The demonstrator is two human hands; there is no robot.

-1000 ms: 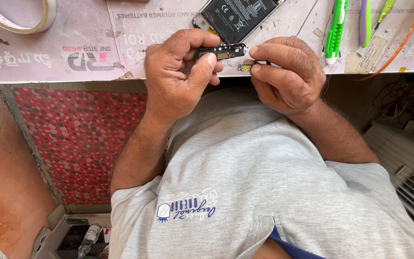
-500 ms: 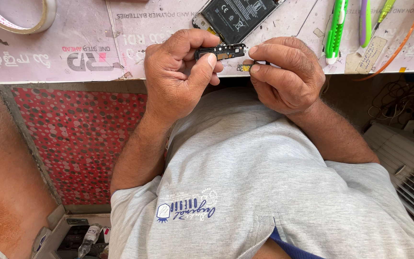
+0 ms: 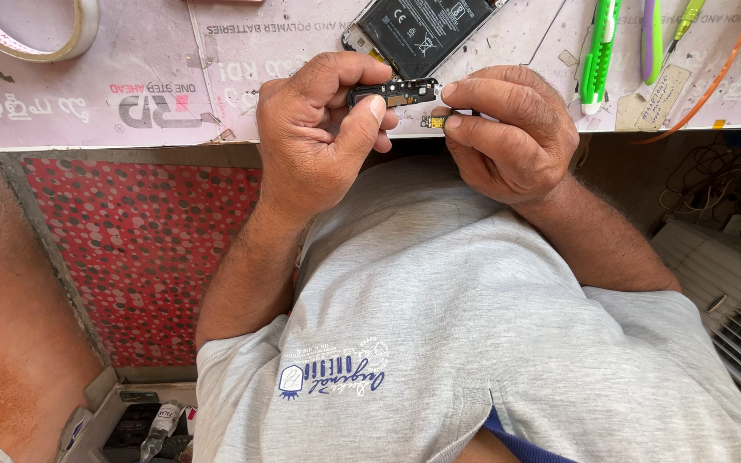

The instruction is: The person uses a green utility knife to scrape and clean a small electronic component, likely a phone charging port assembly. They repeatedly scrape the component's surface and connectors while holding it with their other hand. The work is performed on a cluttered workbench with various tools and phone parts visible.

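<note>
Opened phone (image 3: 426, 30) cut off at top edge; small gold part (image 3: 436, 122) mostly hidden under right hand (image 3: 512, 133).

On the pinkish work mat (image 3: 130, 69) lies an opened phone (image 3: 422, 26) with its battery showing. A roll of tape (image 3: 40, 39) sits at the far left; a green cutter (image 3: 598, 51) and an orange cable (image 3: 713, 77) lie to the right. Below, a red dotted panel (image 3: 139, 257).

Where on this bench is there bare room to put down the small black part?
The widest bare patch of the mat lies between the tape roll and the left hand. A smaller one sits between the opened phone and the green cutter. Further right, tools and the orange wire crowd it.
</note>
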